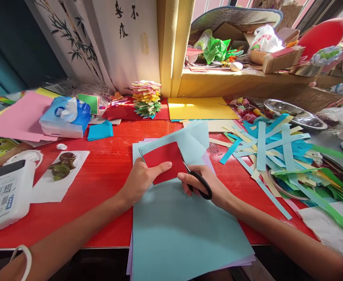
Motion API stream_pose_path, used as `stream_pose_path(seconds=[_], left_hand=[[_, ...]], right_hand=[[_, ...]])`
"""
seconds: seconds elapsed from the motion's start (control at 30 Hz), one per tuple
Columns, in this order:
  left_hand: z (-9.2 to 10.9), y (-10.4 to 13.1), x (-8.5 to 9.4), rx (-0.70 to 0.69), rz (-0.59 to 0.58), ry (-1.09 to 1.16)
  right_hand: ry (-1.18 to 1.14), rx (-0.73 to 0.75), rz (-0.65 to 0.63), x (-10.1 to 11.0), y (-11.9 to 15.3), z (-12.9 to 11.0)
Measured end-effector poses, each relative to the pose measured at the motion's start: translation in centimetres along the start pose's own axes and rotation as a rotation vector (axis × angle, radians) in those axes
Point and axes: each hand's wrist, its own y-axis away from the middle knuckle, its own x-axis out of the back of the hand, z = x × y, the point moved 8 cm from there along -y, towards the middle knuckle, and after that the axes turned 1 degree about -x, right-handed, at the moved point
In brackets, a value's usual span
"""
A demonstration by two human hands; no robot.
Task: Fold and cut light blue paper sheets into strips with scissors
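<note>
A red paper (165, 160) lies just above the middle of the frame, a small flat sheet of plain deep red with straight edges and sharp corners, turned slightly so its upper edge slopes up to the right. It rests on a stack of pale blue sheets (177, 230) that runs from the centre down past the lower edge of the red desk (101, 179). The left hand (140, 179) grips the red paper at its left side, thumb laid flat across the lower part of the sheet and fingers curled beneath. The right hand (206, 187) is clenched around black scissors (199, 183), fingers through the handle loops; the blades reach under the paper's right edge and are mostly hidden. To the right, a heap of cut paper strips (279, 156) in blue, green and cream spreads over the desk, with a steel bowl (291, 111) behind it at the upper right. A yellow sheet (200, 108) lies above centre, and beside it a stack of folded coloured papers (146, 99). At the upper left sit a tissue pack (66, 117) and pink paper (19, 117); a white box (4, 195) stands at the left edge.
</note>
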Motion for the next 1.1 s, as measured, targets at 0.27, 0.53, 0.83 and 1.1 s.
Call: stream_pose_path(seconds=[0.27,0.53,0.83,1.1], left_hand=[[-0.36,-0.15,-0.46,0.026,-0.057,-0.015],[-0.36,-0.06,-0.49,0.038,-0.055,0.01],[-0.61,-0.22,-0.37,0.037,-0.039,0.017],[-0.46,0.0,-1.04,0.064,-0.109,0.003]], right_hand=[[0.052,-0.034,-0.067,0.11,0.2,-0.34],[0.05,-0.004,0.024,0.27,0.09,-0.01],[0.039,-0.012,0.028,0.28,0.06,-0.09],[-0.004,-0.047,-0.106,0.0,-0.12,0.17]])
